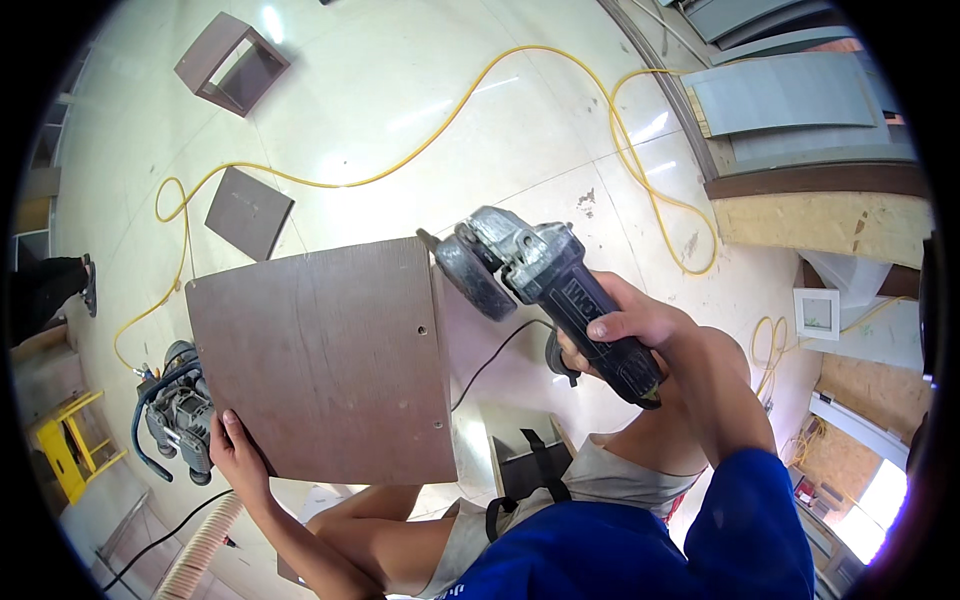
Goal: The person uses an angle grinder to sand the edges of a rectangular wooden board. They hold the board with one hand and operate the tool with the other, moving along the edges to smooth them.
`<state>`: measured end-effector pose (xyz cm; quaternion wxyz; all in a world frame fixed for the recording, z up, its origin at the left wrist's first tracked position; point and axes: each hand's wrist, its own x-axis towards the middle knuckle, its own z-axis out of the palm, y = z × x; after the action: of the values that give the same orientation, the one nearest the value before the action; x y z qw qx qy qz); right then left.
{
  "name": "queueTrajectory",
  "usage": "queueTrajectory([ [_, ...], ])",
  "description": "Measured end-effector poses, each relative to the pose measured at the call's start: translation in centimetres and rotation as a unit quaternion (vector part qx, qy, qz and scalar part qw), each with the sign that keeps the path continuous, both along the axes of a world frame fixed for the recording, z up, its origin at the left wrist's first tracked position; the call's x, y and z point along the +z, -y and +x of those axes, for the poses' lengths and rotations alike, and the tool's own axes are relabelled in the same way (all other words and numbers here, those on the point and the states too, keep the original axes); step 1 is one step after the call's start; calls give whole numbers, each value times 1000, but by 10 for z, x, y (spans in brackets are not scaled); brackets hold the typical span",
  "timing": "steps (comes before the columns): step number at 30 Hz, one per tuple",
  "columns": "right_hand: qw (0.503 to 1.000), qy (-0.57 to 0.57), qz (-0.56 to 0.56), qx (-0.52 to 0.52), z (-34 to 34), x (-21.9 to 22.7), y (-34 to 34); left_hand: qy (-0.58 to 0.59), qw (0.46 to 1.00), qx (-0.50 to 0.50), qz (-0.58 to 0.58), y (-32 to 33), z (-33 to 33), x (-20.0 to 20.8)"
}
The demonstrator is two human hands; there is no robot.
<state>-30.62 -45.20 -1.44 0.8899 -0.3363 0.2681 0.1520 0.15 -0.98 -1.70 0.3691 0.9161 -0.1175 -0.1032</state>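
Hands (645,322): grinder (568,287) in right, panel (325,370) left

Person (735,410) is wearing blue short-sleeved top (590,550), white marking (452,592) showing, pale grey-beige shorts (640,465); left hand (236,452), right hand (630,325) going bare.

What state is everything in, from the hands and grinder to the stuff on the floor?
Right hand: closed around the angle grinder.
Angle grinder: held; can't tell whether running.
Left hand: touching the brown panel at its lower left edge.
Brown panel: has two small holes near its right edge.
Yellow hose: loosely looped across the floor.
Brown box: open-sided, on the floor.
Brown board: lying flat on the floor.
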Motion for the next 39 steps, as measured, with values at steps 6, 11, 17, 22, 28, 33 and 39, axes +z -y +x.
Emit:
queueTrajectory([
  [6, 1000, 0, -23, -12, -5, -8, -13, 14, 1000, -9, 13, 8, -3, 5],
  [11, 1000, 21, -9, -15, -4, -15, -19, -1, 1000, 5, -16, 5, -2, 0],
  [17, 999, 30, 11, -16, -13, -18, -26, 3, 1000, -4, 26, 3, -1, 6],
  [22, 998, 29, -5, -48, -5, -20, -38, -17, 1000, 0, -12, 7, -2, 5],
  [28, 997, 61, 12, -53, -7, -15, -46, -1, 1000, -3, 6, 1, 0, 2],
  [33, 998, 41, 0, -51, -9, -23, -48, 19, 1000, -6, 7, 6, -4, 1],
  [39, 995, 82, -25, -43, -14, -25, -52, 14, 1000, 7, -4, 13, -6, 3],
])
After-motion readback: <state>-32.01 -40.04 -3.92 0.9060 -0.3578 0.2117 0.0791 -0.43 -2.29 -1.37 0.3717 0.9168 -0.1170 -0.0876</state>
